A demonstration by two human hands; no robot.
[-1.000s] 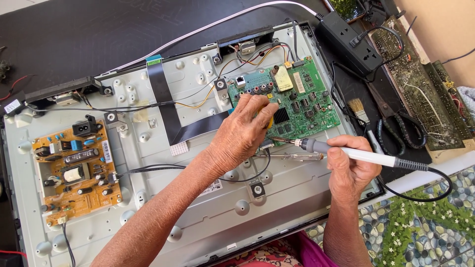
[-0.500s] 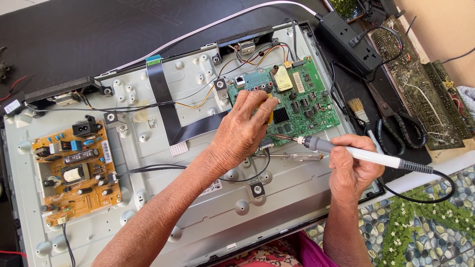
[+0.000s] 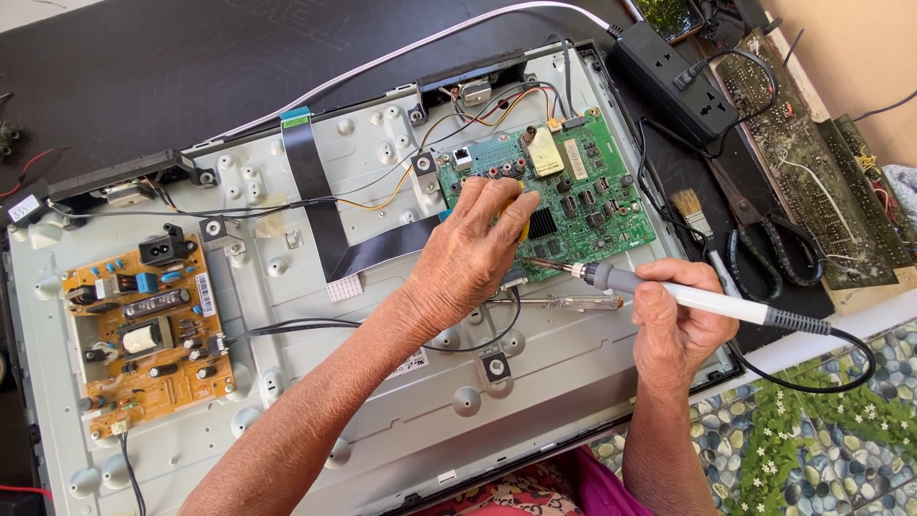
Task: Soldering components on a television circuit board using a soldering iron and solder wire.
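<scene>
Left hand [image 3: 473, 250]: fingers curled, pressing on green main board [image 3: 583, 196].
Right hand [image 3: 680, 320]: gripping soldering iron [image 3: 669, 291], tip at board edge.
Progress: television back open, soldering apparently underway.

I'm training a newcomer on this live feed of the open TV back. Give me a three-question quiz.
1. True or false: the right hand holds a soldering iron.
2. Which board does the left hand rest on: A) orange board B) green board?
3. What lies on the dark table just right of the green board?

Key: 1 true. 2 B. 3 a small brush, with scissors beside it.
</scene>
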